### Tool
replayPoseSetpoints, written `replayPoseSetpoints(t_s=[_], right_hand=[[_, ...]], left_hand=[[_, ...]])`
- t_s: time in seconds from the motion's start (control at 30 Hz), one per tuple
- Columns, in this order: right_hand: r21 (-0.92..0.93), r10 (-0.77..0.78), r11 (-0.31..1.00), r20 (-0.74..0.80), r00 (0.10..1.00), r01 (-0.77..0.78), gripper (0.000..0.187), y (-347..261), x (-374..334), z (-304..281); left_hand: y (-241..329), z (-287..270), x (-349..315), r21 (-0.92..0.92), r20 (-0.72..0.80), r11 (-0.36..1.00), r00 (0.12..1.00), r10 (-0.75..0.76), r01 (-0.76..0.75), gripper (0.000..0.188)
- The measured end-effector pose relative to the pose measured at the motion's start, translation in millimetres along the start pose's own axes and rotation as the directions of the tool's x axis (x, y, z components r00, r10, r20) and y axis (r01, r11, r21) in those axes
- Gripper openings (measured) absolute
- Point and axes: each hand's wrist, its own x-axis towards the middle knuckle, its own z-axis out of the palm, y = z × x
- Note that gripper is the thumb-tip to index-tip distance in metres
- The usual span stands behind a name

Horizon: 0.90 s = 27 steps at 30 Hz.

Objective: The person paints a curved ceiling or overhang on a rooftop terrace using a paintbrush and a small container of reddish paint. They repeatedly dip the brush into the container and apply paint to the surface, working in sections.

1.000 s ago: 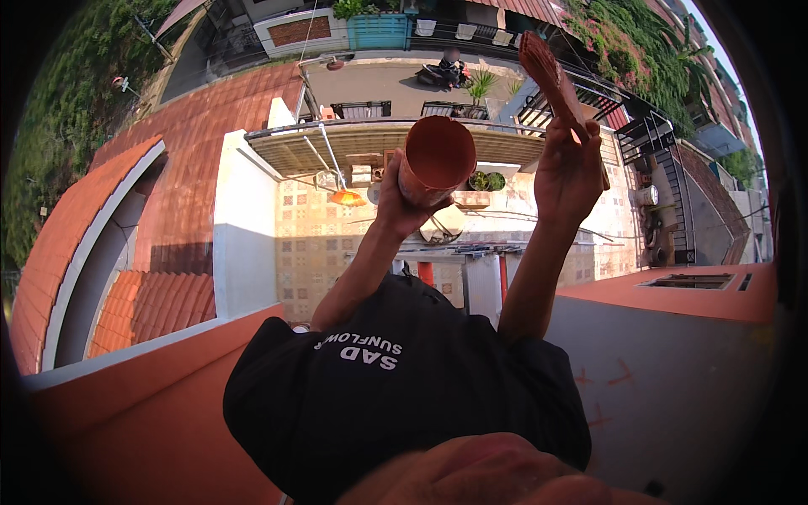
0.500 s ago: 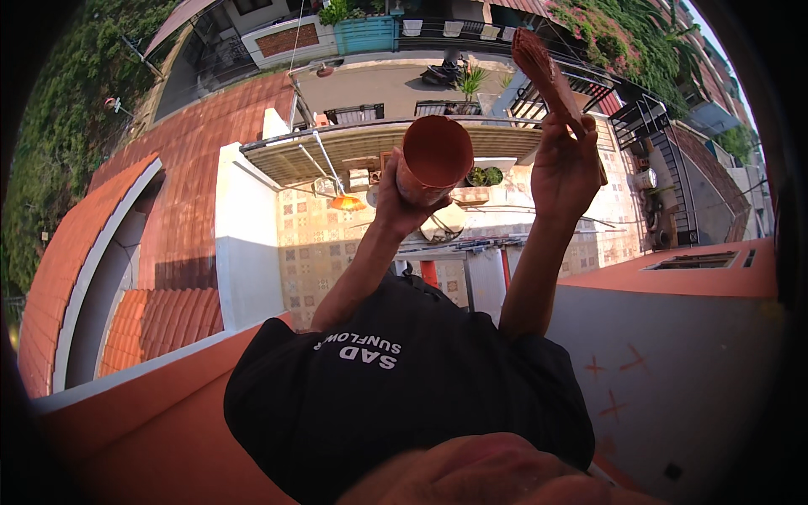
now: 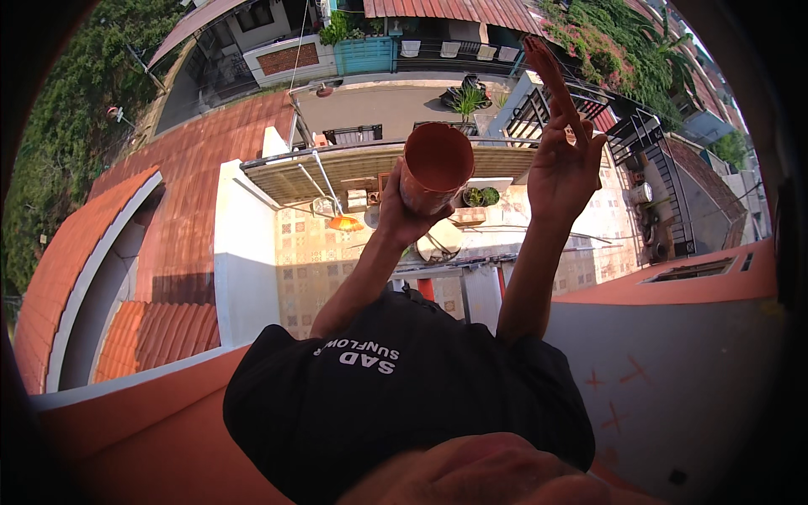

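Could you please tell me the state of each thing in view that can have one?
Container: open-topped, reddish-brown inside; fill level unclear.
Brush: bristles coated reddish-brown.
Left hand: closed around the container.
Right hand: holding the brush.
Grey surface: marked with reddish crosses.
Orange-headed broom: tilted.

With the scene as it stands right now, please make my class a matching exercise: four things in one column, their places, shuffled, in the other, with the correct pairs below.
Things
1. round can, red-brown inside
2. long red-brown paintbrush
3. orange fan-shaped broom head
4. teal panelled gate

Places
A. on the far side of the grey road
B. in the person's right hand
C. down at the patterned tile floor
D. in the person's left hand

Right pairs: 1-D, 2-B, 3-C, 4-A
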Motion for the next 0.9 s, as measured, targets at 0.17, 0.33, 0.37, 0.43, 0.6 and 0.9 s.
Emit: replayPoseSetpoints(t_s=[0.17,0.33,0.37,0.43,0.6,0.9], right_hand=[[-0.035,-0.019,0.999,-0.010,1.000,0.019,0.030,-2.9,4.2,5.3],[0.006,-0.037,0.999,0.098,0.995,0.036,0.031,-2.7,11.1,9.5],[0.028,-0.045,0.999,0.131,0.990,0.042,0.032,-2.4,12.8,11.1],[0.020,-0.100,0.995,0.126,0.987,0.098,0.031,-1.8,17.8,15.4],[-0.140,-0.178,0.968,0.206,0.962,0.209,0.031,-2.1,38.2,35.7],[-0.434,-0.404,0.685,0.442,0.801,0.585,0.026,2.7,81.8,88.5]], left_hand=[[1.2,4.8,0.3,-0.115,0.016,0.991,0.998,-0.068,0.069,0.061],[-4.6,11.4,-9.5,0.409,0.082,0.890,0.980,0.183,-0.200,0.059],[-4.9,11.8,-11.3,0.455,0.092,0.863,0.975,0.203,-0.222,0.059],[-5.0,11.5,-11.9,0.519,0.099,0.818,0.968,0.230,-0.247,0.059],[3.4,6.3,-0.5,0.069,-0.059,0.997,0.998,0.035,-0.031,0.060],[9.7,6.5,-2.5,0.047,-0.067,0.998,0.996,0.052,-0.048,0.061]])
